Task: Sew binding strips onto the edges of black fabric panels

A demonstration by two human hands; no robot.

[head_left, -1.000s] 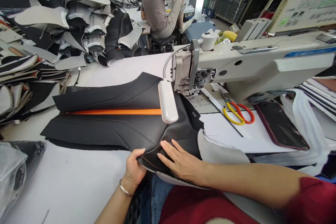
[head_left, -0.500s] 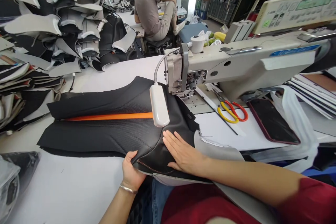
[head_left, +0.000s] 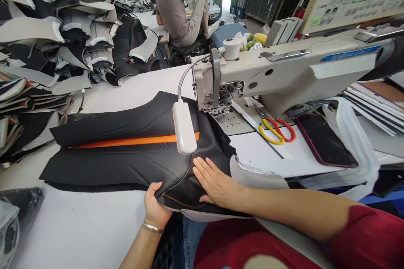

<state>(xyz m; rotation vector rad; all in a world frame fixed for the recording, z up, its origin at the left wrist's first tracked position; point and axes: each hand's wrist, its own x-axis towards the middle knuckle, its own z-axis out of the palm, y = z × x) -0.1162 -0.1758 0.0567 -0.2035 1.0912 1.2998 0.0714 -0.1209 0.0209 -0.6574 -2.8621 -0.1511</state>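
A black cover panel [head_left: 126,159] with an orange stripe [head_left: 126,141] lies flat on the white table, its right end under the head of the sewing machine [head_left: 284,73]. My left hand [head_left: 156,206], with a bracelet on the wrist, grips the panel's near edge with the thumb on top. My right hand [head_left: 216,183] lies flat on the black leather, fingers stretched out and pressing it down. Orange stitching runs along the edge between the two hands. A grey lining [head_left: 259,176] shows from under the panel by my right wrist.
A white lamp [head_left: 183,128] on a gooseneck hangs over the panel. Yellow and red scissors [head_left: 276,130] and a dark phone [head_left: 325,141] lie right of the needle. Stacks of cut pieces [head_left: 47,50] fill the left. A person [head_left: 179,6] sits at a far table, back turned.
My right hand slid a little forward along the leather toward the machine. The left hand kept its grip on the near edge. The view shifted slightly to the right.
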